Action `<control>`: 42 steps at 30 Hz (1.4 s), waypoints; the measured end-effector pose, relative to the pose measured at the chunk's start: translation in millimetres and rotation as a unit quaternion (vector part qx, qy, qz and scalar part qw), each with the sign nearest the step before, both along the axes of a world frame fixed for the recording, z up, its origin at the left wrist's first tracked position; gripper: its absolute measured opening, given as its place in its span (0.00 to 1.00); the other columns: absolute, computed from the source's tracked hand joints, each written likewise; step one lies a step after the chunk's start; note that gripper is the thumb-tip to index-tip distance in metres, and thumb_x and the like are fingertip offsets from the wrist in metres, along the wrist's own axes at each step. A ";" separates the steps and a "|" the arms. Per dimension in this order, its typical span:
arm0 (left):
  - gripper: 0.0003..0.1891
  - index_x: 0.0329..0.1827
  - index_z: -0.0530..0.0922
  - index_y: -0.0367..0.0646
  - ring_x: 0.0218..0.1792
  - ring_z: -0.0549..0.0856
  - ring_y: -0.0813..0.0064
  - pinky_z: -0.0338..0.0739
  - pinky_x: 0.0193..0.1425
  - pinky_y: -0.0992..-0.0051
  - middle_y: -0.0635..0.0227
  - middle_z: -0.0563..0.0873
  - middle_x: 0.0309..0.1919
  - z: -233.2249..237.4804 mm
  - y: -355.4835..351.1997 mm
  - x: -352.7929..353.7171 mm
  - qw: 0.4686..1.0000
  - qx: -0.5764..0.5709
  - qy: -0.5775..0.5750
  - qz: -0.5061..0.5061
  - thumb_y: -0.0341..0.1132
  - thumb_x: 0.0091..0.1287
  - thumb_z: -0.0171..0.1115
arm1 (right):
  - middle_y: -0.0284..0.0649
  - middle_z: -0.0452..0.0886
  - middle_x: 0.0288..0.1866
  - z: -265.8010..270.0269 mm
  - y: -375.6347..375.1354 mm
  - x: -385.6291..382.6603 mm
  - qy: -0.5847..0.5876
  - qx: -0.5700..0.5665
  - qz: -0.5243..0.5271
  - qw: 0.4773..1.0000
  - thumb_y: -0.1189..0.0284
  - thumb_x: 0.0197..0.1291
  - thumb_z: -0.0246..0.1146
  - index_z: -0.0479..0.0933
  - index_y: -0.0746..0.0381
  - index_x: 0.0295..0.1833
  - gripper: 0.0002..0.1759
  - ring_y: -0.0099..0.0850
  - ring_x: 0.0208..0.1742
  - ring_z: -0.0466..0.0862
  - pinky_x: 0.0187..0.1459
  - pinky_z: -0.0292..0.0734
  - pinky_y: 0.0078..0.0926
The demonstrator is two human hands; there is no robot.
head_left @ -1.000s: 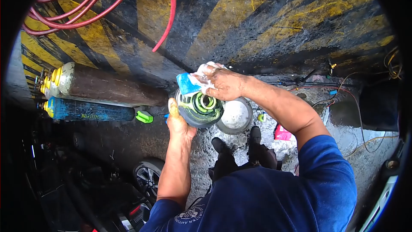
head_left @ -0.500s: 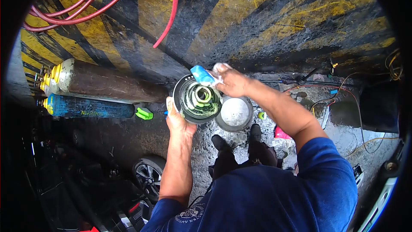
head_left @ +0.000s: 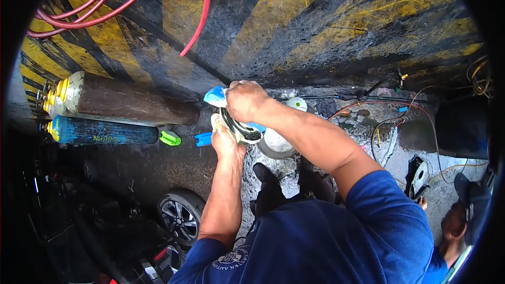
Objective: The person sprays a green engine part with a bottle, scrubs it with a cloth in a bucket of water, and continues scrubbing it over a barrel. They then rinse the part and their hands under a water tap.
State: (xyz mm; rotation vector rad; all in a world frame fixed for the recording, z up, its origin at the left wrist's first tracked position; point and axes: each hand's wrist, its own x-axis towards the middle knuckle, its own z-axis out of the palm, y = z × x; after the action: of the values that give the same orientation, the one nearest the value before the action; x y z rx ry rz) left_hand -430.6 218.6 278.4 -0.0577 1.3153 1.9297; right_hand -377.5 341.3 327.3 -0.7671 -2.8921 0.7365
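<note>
My left hand grips the near-left rim of a dark, round, ringed part with pale suds on it. The part is tilted, and my right forearm hides much of it. Closed around a blue and white object, my right hand is over the part's far side. I cannot make out whether that object is a brush, sponge or cloth. Beneath the part, partly covered, stands a grey basin with whitish contents.
Two gas cylinders, one brown and one blue, lie left. A car wheel is lower left. Red hose hangs above. Another person in a cap is at right, beside a black and silver part.
My right hand has moved left across the round part with the blue and white object. The part has tilted and its open face is mostly hidden. Another person has come into view at right.
</note>
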 end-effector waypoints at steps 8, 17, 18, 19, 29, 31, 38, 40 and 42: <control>0.26 0.52 0.78 0.44 0.45 0.86 0.63 0.84 0.52 0.59 0.65 0.86 0.44 -12.5 -15.2 -34.9 0.996 0.043 -0.073 -0.003 0.56 0.79 0.39 | 0.50 0.79 0.50 -41.8 -67.4 44.0 0.106 0.048 0.060 0.991 0.72 0.56 0.58 0.78 0.69 0.54 0.20 0.45 0.55 0.80 0.56 0.79 0.40; 0.29 0.64 0.75 0.44 0.58 0.83 0.58 0.79 0.63 0.54 0.61 0.83 0.59 6.1 -49.0 -98.0 0.992 0.011 -0.064 -0.107 0.57 0.78 0.37 | 0.50 0.79 0.51 -111.7 -35.8 7.9 0.136 -0.030 -0.096 0.986 0.70 0.54 0.63 0.80 0.59 0.60 0.25 0.47 0.55 0.81 0.59 0.77 0.39; 0.29 0.64 0.75 0.44 0.58 0.83 0.58 0.79 0.63 0.54 0.61 0.83 0.59 7.8 -55.1 -105.6 0.991 0.008 -0.065 -0.114 0.57 0.78 0.37 | 0.51 0.79 0.50 -104.0 -30.8 -3.7 0.144 -0.035 -0.096 0.984 0.70 0.54 0.63 0.80 0.59 0.60 0.25 0.46 0.54 0.82 0.59 0.77 0.39; 0.29 0.65 0.74 0.44 0.58 0.83 0.58 0.79 0.63 0.54 0.61 0.82 0.59 13.1 -60.4 -110.7 0.989 0.001 -0.063 -0.134 0.57 0.78 0.38 | 0.51 0.80 0.50 -99.1 -27.1 -16.3 0.161 -0.029 -0.102 0.981 0.71 0.53 0.63 0.80 0.58 0.60 0.25 0.46 0.54 0.82 0.59 0.77 0.39; 0.29 0.65 0.73 0.43 0.58 0.83 0.58 0.80 0.61 0.54 0.59 0.82 0.60 10.7 -94.6 -158.1 0.960 -0.010 -0.088 -0.266 0.57 0.77 0.45 | 0.39 0.78 0.48 -2.8 -104.1 -61.6 0.210 0.151 0.198 0.945 0.70 0.48 0.66 0.83 0.52 0.52 0.22 0.41 0.54 0.80 0.55 0.78 0.37; 0.29 0.64 0.74 0.40 0.56 0.84 0.58 0.80 0.61 0.54 0.58 0.83 0.58 -1.9 -95.0 -162.2 0.953 0.021 -0.091 -0.289 0.56 0.76 0.49 | 0.36 0.78 0.50 6.0 -107.7 -63.1 0.143 0.162 0.221 0.951 0.68 0.48 0.67 0.83 0.51 0.52 0.21 0.38 0.55 0.79 0.54 0.79 0.36; 0.29 0.64 0.74 0.38 0.57 0.84 0.59 0.80 0.62 0.58 0.57 0.83 0.58 8.7 -86.6 -149.2 0.947 0.062 -0.043 -0.312 0.55 0.76 0.49 | 0.49 0.83 0.43 -89.7 -89.2 -7.1 0.196 0.026 -0.093 0.976 0.71 0.56 0.60 0.82 0.57 0.55 0.19 0.46 0.48 0.83 0.51 0.79 0.41; 0.28 0.63 0.75 0.38 0.57 0.84 0.60 0.80 0.62 0.58 0.58 0.84 0.57 13.3 -79.3 -142.2 0.956 0.038 -0.026 -0.290 0.55 0.76 0.48 | 0.48 0.84 0.38 -111.4 -135.3 -12.8 0.138 0.053 -0.204 0.968 0.71 0.56 0.61 0.81 0.61 0.44 0.11 0.47 0.46 0.83 0.53 0.78 0.40; 0.24 0.62 0.75 0.36 0.53 0.86 0.62 0.83 0.58 0.62 0.57 0.85 0.55 23.9 -74.3 -134.5 0.960 0.024 0.003 -0.279 0.49 0.76 0.53 | 0.47 0.84 0.35 -150.3 -169.6 -19.5 0.242 0.018 -0.273 0.931 0.71 0.56 0.60 0.81 0.60 0.36 0.07 0.46 0.42 0.83 0.51 0.78 0.40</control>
State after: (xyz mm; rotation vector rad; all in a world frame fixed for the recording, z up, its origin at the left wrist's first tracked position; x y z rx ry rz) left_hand -565.1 144.3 302.3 0.3143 1.1332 1.4746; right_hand -396.9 171.7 177.0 -1.1268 -2.1041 0.6754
